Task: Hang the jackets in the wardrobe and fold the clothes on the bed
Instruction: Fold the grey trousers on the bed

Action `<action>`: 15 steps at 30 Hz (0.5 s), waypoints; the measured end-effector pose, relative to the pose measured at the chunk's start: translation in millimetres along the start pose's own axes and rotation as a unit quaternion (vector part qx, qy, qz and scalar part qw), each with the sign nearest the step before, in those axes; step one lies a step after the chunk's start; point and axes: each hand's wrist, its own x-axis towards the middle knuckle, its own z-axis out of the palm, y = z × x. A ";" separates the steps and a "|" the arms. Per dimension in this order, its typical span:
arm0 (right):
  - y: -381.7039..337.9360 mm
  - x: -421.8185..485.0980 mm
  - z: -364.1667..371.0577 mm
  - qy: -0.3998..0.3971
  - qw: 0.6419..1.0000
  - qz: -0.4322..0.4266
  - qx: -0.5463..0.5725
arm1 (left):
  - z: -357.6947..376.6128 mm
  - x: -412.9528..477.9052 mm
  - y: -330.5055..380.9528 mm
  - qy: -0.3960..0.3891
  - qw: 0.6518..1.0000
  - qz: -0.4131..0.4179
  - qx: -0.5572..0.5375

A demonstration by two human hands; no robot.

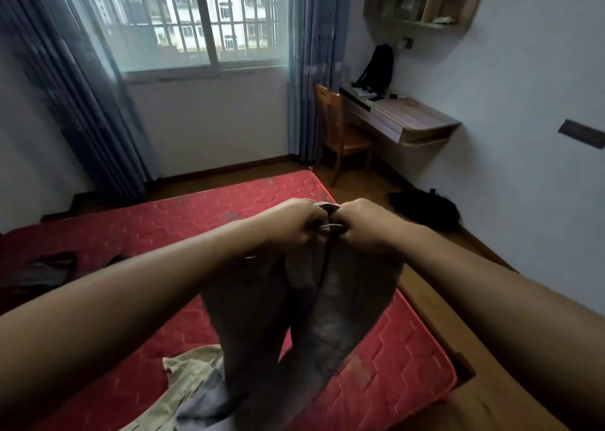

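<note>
Left hand (pixel 294 226) and right hand (pixel 365 224), side by side, hold up a grey garment (pixel 258 316), apparently trousers, with fingers (pixel 315 221) curled tight round its top edge. It hangs over the near part of the red mattress (pixel 157 221), above a beige garment (pixel 186 368). A clean fold likely needs the legs matched seam to seam, then laid on bare mattress.

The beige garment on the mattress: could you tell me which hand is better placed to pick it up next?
Probably the left hand. The beige garment lies low on the left, on that arm's side of the grey garment; the right hand would have to cross it. Both grip the grey garment now.
</note>
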 end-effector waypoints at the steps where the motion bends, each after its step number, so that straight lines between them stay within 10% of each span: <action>1: 2.4 4.2 -0.5 0.012 1.000 -0.006 0.007 | -3.4 2.1 -5.3 -0.001 1.000 -0.004 -0.007; 15: 5.0 54.4 -6.2 -0.013 0.996 -0.011 0.083 | 14.3 -32.0 -78.8 -0.051 0.990 -0.128 -0.039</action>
